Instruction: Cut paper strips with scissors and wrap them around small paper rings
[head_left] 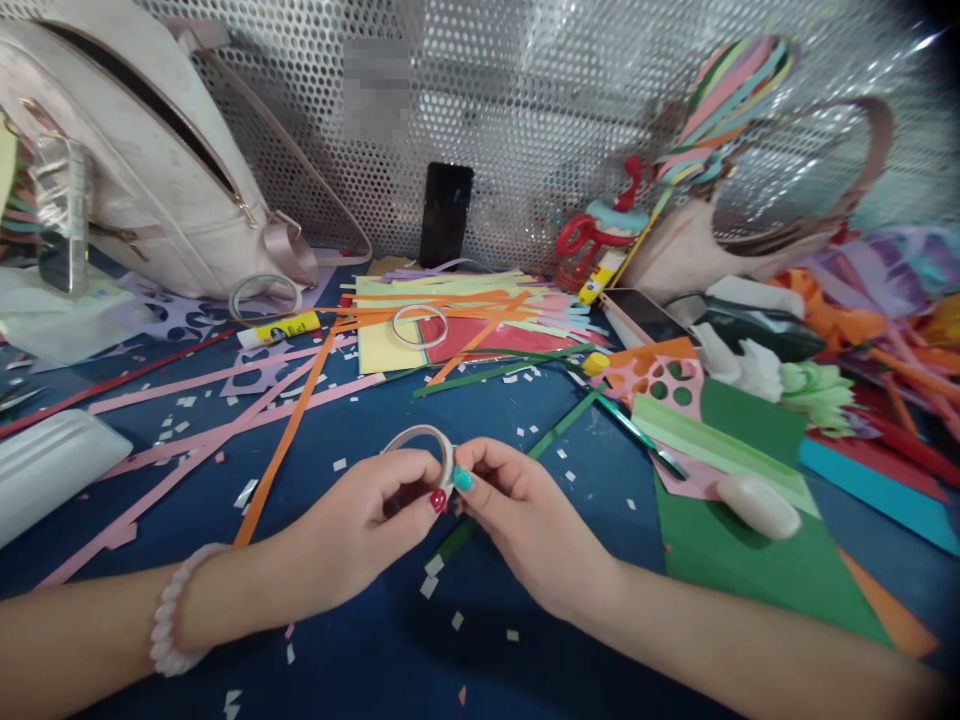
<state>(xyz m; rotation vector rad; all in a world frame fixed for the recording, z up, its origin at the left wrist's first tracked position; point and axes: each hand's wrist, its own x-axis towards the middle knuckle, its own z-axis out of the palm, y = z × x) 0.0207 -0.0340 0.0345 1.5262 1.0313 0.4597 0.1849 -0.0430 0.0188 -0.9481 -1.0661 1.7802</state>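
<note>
Tape roll (445,450) is gripped by left hand (352,525), with right hand (525,520) pinching its edge.

A: Illumination level?
B: Moderate. Glare patches the perforated silver metallic backdrop (517,110); soft shadow covers the lower middle of the flat dark blue tabletop (360,660).
A: Optical defects?
B: Edges stretched, upper-right corner black, pixelation over part of the backdrop.

Papercraft workspace: paper strips (442,300), glue stick (279,329), scraps (428,587) littering blue tabletop (375,660).
</note>
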